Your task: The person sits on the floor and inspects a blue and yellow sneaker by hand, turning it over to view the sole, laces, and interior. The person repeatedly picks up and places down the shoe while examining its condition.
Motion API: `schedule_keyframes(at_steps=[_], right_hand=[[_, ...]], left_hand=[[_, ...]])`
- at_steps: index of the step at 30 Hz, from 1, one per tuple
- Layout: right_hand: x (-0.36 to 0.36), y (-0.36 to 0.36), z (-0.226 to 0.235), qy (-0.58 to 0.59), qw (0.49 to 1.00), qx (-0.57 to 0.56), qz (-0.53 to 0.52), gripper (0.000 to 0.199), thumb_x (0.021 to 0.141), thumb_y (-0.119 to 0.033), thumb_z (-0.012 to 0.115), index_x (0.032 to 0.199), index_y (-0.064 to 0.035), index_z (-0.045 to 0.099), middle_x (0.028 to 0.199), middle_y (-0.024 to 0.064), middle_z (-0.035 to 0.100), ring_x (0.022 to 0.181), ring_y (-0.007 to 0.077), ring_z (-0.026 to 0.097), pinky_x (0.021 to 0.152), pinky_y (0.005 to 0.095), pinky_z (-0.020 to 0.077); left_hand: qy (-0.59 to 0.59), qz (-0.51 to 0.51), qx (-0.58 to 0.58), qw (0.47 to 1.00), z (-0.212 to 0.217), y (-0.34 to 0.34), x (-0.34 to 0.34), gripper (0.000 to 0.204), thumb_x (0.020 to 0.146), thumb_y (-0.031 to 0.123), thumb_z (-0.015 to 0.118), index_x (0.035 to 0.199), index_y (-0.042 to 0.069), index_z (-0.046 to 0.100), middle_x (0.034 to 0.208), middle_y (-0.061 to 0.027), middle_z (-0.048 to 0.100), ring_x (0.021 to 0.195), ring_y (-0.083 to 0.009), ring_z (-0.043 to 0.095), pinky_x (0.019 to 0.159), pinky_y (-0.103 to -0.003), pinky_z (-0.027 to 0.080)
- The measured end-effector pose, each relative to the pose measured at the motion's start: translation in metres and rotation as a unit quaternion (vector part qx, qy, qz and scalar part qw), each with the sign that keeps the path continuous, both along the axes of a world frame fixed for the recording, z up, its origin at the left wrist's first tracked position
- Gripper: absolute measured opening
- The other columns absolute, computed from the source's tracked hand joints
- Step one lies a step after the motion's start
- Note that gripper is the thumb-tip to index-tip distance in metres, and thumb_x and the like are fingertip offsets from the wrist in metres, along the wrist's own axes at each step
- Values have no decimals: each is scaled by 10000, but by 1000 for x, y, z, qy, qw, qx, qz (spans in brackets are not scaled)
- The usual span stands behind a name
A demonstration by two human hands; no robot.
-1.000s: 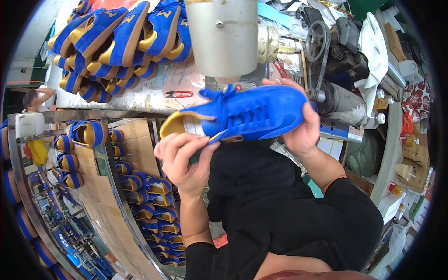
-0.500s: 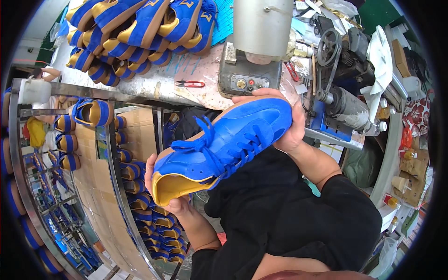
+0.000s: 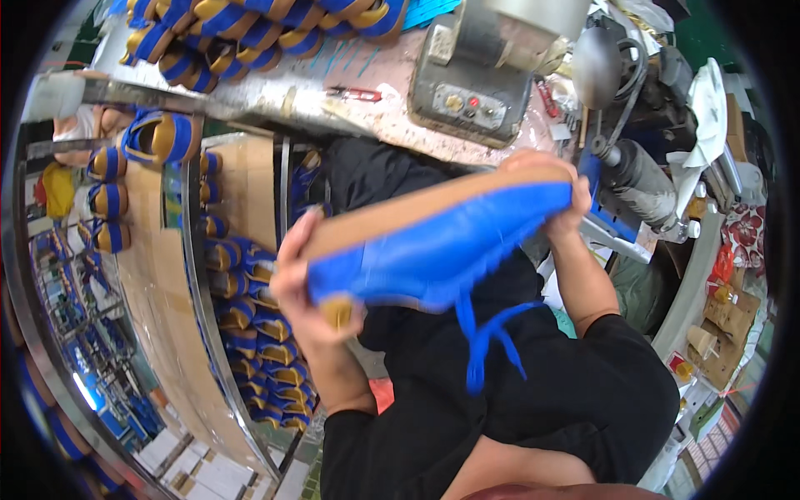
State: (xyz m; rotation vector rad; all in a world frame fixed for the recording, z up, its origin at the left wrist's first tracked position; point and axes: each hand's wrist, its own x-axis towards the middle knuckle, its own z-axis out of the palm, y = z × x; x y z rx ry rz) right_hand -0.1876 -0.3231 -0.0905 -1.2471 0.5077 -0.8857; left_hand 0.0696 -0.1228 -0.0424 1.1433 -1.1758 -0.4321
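Between my two hands I hold a blue shoe (image 3: pixel 442 242) with a tan sole and a gold patch at the heel. It is turned on its side, the sole edge facing up and away, the laces hanging down toward my lap. My left hand (image 3: pixel 308 287) is closed round the heel end. At the toe end my right hand (image 3: pixel 567 196) grips the shoe, its fingers over the sole. The shoe's opening is turned out of sight. Just beyond the shoe stands a grey machine (image 3: pixel 471 83) with small knobs and a red light on its base.
Red-handled thread snips (image 3: pixel 354 93) lie on the worktable (image 3: pixel 387 125). More blue and gold shoes (image 3: pixel 250 33) are piled at the far left. A metal rack (image 3: pixel 196 275) with rows of shoes stands on my left. A dark machine with a handwheel (image 3: pixel 625 75) is on the right.
The shoe has been rolled so its side and sole edge show instead of its laced top and opening. Both hands have kept hold, and the view has shifted slightly.
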Motion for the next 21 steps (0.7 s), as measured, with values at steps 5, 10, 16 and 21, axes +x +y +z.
schedule_keyframes(at_steps=[5,10,16,21], right_hand=[[-8,-2,-11,-36,991,54,-113,863,866,-709,357,1022,98,619,1059,231,624,970,314,602,880,413,466],[-39,-10,13,-49,981,4,-186,790,894,-676,278,923,43,601,962,210,618,896,282,571,825,390,450],[-62,-22,41,-95,964,39,-245,802,913,-690,302,1020,51,591,1021,179,616,926,252,585,834,359,453],[-61,-29,44,-119,959,11,-256,739,950,-645,316,1023,40,583,1026,165,608,928,235,576,841,353,443]], left_hand=[[10,-57,-1,998,-20,-24,3,908,629,115,791,1411,122,331,1449,-298,355,1365,-412,376,1109,-491,322],[94,-159,-8,983,-16,-62,-14,1062,625,279,837,1488,127,238,1455,-349,313,1344,-405,395,1094,-481,342],[150,-216,-62,963,5,-112,-25,1110,590,169,821,1499,115,188,1431,-353,336,1366,-428,360,1099,-502,330],[146,-206,-77,965,18,-142,-21,1118,602,241,834,1499,92,184,1416,-355,362,1341,-437,393,1082,-504,355]])
